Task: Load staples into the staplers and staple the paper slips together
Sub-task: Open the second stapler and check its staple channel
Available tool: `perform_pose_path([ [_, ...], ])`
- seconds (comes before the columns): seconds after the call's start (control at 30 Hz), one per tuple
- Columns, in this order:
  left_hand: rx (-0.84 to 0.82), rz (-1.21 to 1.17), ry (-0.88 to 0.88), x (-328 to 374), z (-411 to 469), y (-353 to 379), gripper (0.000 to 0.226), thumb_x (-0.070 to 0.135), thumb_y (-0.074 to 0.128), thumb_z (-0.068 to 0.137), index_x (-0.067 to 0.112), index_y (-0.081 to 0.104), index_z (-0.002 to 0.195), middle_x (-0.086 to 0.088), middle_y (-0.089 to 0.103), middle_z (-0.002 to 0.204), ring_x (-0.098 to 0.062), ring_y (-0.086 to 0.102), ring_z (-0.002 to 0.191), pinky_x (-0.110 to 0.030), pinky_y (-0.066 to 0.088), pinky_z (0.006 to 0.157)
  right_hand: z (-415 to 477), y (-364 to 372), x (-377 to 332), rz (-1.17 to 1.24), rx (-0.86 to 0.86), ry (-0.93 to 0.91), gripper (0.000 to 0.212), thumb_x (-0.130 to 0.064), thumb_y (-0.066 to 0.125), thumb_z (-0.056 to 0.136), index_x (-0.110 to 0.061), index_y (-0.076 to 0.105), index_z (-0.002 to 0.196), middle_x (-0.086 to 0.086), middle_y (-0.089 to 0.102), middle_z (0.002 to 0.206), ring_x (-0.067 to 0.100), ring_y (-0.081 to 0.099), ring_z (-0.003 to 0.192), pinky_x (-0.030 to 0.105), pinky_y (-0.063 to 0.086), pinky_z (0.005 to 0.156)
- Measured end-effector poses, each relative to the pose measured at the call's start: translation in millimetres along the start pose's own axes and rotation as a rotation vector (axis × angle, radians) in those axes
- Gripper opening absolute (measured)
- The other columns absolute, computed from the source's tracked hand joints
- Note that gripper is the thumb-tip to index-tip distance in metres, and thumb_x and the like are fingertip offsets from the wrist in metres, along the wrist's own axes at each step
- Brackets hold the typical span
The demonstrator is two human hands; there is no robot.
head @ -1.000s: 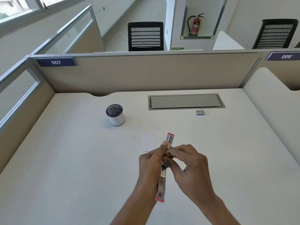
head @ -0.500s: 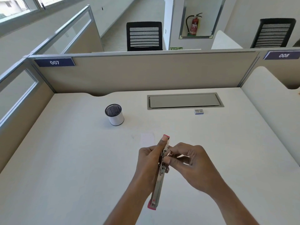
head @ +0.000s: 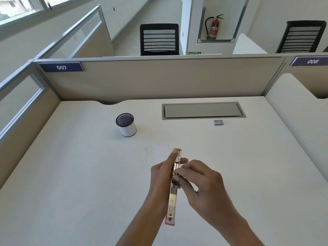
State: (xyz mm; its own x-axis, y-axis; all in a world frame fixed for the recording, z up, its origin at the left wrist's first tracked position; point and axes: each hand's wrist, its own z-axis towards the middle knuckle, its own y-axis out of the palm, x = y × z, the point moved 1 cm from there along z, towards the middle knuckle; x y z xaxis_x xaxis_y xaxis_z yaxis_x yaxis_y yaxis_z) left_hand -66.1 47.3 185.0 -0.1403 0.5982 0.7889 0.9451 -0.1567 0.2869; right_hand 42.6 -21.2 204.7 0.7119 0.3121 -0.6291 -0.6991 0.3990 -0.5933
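loading | my left grip (head: 162, 176) holding stapler (head: 173, 197) over table (head: 71, 174), long axis running away from me | right grip (head: 200, 181) pinching its middle from the right | slip (head: 160, 153) lying just beyond far tip

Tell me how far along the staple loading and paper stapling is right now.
Done: the pink-ended silver metal stapler is swung open. In hand: the left hand grips it while the right hand pinches at its magazine; any staples there are too small to see. Left: closing it and stapling the white paper slip lying on the desk beyond the hands.
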Motion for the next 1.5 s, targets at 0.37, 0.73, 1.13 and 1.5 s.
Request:
perform_pose_path([
  [0.37,-0.179,-0.116,-0.029,-10,8,-3,0.057,0.061,0.079,0.075,0.014,0.081,0.106,-0.003,0.069,0.084,-0.017,0.061,0.072,-0.029,0.044,0.065,-2,-1,7,0.036,0.113,0.015,0.013,-0.011,0.075,0.088,-0.014,0.078,0.1,-0.006,0.069,0.095,0.002,0.066,0.088,0.011,0.048,0.08],
  [0.73,-0.126,-0.111,-0.026,-11,9,-5,0.038,0.049,0.081,0.076,0.012,0.075,0.078,-0.006,0.057,0.063,-0.018,0.05,0.046,-0.025,0.04,0.044,14,-15,21,0.079,0.106,0.071,0.016,-0.017,0.066,0.099,-0.015,0.077,0.11,-0.009,0.07,0.1,0.006,0.069,0.088,0.013,0.051,0.078],
  [1.13,-0.09,-0.037,-0.04,-11,12,-10,0.028,0.038,0.073,0.065,0.012,0.077,0.071,-0.007,0.062,0.067,-0.016,0.052,0.052,-0.025,0.038,0.047,0,-4,26,-0.249,0.02,-0.081,0.036,0.008,0.071,0.085,-0.007,0.075,0.117,0.005,0.068,0.104,0.022,0.067,0.086,0.034,0.059,0.068],
  [1.5,-0.152,-0.11,-0.073,-7,12,-13,0.033,0.038,0.085,0.068,0.009,0.081,0.085,-0.005,0.064,0.071,-0.013,0.051,0.053,-0.025,0.037,0.046,-1,0,23,-0.045,0.087,0.008,0.026,0.003,0.068,0.09,-0.01,0.077,0.111,-0.003,0.068,0.103,0.004,0.069,0.088,0.018,0.055,0.078],
])
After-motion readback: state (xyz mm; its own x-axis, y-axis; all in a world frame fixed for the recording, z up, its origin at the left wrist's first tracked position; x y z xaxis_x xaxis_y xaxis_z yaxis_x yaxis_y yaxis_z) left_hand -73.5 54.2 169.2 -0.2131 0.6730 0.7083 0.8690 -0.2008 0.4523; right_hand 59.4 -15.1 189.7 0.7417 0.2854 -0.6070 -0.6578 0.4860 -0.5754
